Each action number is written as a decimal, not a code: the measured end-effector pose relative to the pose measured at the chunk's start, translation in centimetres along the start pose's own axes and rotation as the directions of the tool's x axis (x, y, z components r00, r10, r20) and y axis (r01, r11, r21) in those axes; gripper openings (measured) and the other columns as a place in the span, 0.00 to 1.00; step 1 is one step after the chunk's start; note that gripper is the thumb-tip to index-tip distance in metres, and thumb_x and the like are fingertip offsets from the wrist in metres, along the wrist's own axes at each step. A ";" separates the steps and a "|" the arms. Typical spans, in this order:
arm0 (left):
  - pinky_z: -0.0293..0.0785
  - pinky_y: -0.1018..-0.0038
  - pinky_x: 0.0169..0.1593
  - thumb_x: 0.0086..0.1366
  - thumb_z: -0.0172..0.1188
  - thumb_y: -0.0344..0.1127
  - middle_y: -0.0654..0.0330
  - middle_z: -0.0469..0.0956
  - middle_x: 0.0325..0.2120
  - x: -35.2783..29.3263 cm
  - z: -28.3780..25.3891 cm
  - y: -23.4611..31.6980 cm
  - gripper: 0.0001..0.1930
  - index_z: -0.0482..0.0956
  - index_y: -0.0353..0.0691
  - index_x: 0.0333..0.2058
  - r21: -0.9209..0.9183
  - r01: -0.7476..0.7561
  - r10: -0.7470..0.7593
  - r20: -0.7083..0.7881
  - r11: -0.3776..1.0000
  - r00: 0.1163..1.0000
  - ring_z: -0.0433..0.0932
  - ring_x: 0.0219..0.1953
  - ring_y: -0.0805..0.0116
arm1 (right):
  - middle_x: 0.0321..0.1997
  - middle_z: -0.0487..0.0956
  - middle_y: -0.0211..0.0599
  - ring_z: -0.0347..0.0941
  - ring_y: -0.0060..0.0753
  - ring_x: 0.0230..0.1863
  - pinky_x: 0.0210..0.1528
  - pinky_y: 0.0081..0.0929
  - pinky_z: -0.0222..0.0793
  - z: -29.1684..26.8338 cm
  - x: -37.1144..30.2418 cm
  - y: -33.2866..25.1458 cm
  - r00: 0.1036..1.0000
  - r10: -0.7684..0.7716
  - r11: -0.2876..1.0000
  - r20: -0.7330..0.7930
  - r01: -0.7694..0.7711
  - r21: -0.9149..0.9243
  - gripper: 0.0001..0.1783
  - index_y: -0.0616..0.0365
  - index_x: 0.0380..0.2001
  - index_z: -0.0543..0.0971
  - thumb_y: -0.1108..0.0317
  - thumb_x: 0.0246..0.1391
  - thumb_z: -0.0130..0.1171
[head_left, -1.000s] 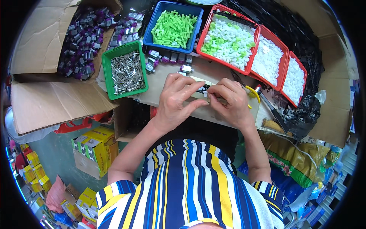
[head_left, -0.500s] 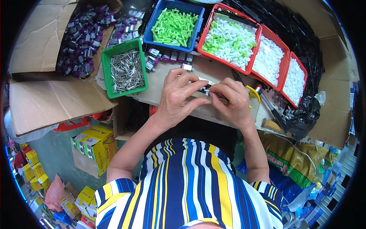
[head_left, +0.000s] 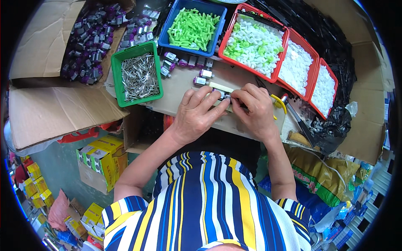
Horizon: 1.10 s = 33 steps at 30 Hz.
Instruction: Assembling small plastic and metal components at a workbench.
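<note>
My left hand [head_left: 193, 112] closes its thumb and fingers around a small motor [head_left: 222, 94], silver with a dark and purple end. The motor sits at a pale yellow block [head_left: 218, 86] on the work board [head_left: 176, 94]. My right hand [head_left: 254, 109] pinches thumb against fingers at the motor's right end. Whatever is in that pinch is too small and hidden to make out. Two loose motors [head_left: 205, 74] lie just beyond the left fingers, with several more in a row behind them.
A green bin [head_left: 119, 90] of metal pins stands left. Behind are a blue bin [head_left: 162, 37] of green plastic parts and red bins [head_left: 273, 78] of small white and green parts. A carton [head_left: 46, 106] holds more motors. Yellow-handled pliers [head_left: 279, 102] lie right of my right hand.
My left fingers have lowered and flattened around the motor. The pale yellow block and a loose motor show more plainly beyond them. My right hand stays pinched in nearly the same place.
</note>
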State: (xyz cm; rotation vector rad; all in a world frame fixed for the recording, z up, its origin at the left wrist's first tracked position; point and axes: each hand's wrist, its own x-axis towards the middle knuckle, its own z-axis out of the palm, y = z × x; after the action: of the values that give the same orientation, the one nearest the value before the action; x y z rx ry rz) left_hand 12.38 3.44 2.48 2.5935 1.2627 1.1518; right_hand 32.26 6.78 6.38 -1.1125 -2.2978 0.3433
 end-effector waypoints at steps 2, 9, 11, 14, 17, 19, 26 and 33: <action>0.67 0.63 0.47 0.49 0.72 0.36 0.63 0.75 0.44 -0.1 0.1 -0.1 0.22 0.83 0.45 0.45 0.018 -0.007 0.007 0.002 1.000 1.000 0.72 0.49 0.58 | 0.28 0.74 0.34 0.73 0.36 0.30 0.34 0.33 0.63 -0.2 0.1 -0.1 1.000 -0.004 1.000 0.016 0.004 -0.007 0.09 0.58 0.31 0.80 0.76 0.43 0.66; 0.65 0.64 0.49 0.51 0.70 0.39 0.63 0.75 0.44 -0.1 0.1 -0.5 0.21 0.82 0.45 0.46 0.043 -0.054 0.053 0.024 0.998 0.998 0.71 0.50 0.62 | 0.28 0.74 0.34 0.73 0.36 0.30 0.34 0.32 0.63 -0.2 0.2 0.0 0.999 -0.023 1.000 0.026 0.024 -0.020 0.11 0.58 0.32 0.80 0.76 0.42 0.66; 0.65 0.63 0.49 0.51 0.70 0.39 0.63 0.75 0.44 -0.1 0.0 -0.4 0.22 0.82 0.44 0.46 0.047 -0.050 0.049 0.032 0.998 0.998 0.71 0.50 0.63 | 0.28 0.74 0.34 0.73 0.36 0.30 0.34 0.32 0.63 0.0 0.1 -0.1 0.999 -0.033 0.999 0.023 0.034 -0.021 0.11 0.58 0.32 0.80 0.76 0.42 0.67; 0.64 0.63 0.51 0.52 0.69 0.39 0.64 0.75 0.44 0.1 0.1 -0.2 0.22 0.81 0.42 0.47 0.064 -0.066 0.062 0.052 0.996 0.997 0.72 0.50 0.64 | 0.28 0.74 0.34 0.73 0.36 0.31 0.34 0.32 0.63 -0.2 0.0 0.1 0.999 -0.033 0.999 0.016 0.033 -0.024 0.11 0.58 0.32 0.80 0.77 0.42 0.67; 0.63 0.63 0.51 0.53 0.69 0.39 0.63 0.75 0.44 0.1 0.2 -0.2 0.21 0.81 0.41 0.47 0.084 -0.078 0.073 0.063 0.993 0.995 0.72 0.51 0.63 | 0.28 0.74 0.34 0.74 0.36 0.31 0.34 0.32 0.64 -0.2 0.0 0.2 0.999 -0.027 1.000 0.020 0.027 -0.012 0.11 0.59 0.32 0.80 0.78 0.42 0.67; 0.64 0.63 0.51 0.53 0.69 0.39 0.63 0.75 0.45 0.1 0.2 -0.1 0.21 0.81 0.40 0.46 0.089 -0.085 0.078 0.072 0.992 0.994 0.72 0.51 0.63 | 0.28 0.75 0.34 0.74 0.36 0.31 0.34 0.32 0.64 -0.2 -0.1 0.4 1.000 -0.021 1.000 0.015 0.021 0.003 0.10 0.59 0.32 0.80 0.78 0.42 0.67; 0.64 0.65 0.51 0.53 0.69 0.36 0.62 0.76 0.43 0.4 0.4 0.1 0.18 0.82 0.39 0.44 0.075 -0.095 0.089 0.086 0.993 0.992 0.72 0.51 0.62 | 0.29 0.76 0.36 0.74 0.34 0.28 0.30 0.29 0.68 -0.7 -0.5 0.5 0.995 0.099 0.990 0.000 -0.099 0.101 0.08 0.61 0.31 0.81 0.80 0.45 0.67; 0.68 0.63 0.50 0.51 0.71 0.31 0.59 0.76 0.41 0.7 -0.1 0.1 0.19 0.82 0.39 0.44 -0.099 0.017 -0.010 0.075 0.995 0.997 0.72 0.50 0.58 | 0.30 0.78 0.37 0.75 0.27 0.31 0.35 0.23 0.70 -6.6 0.0 3.1 0.943 0.269 0.963 -0.193 -0.270 0.023 0.04 0.66 0.33 0.81 0.80 0.52 0.63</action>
State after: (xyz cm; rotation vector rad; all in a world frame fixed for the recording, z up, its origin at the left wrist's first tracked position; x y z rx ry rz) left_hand 12.67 3.88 3.01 2.5272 1.1749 1.0756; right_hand 38.08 8.64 10.29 -1.4029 -1.9792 0.3177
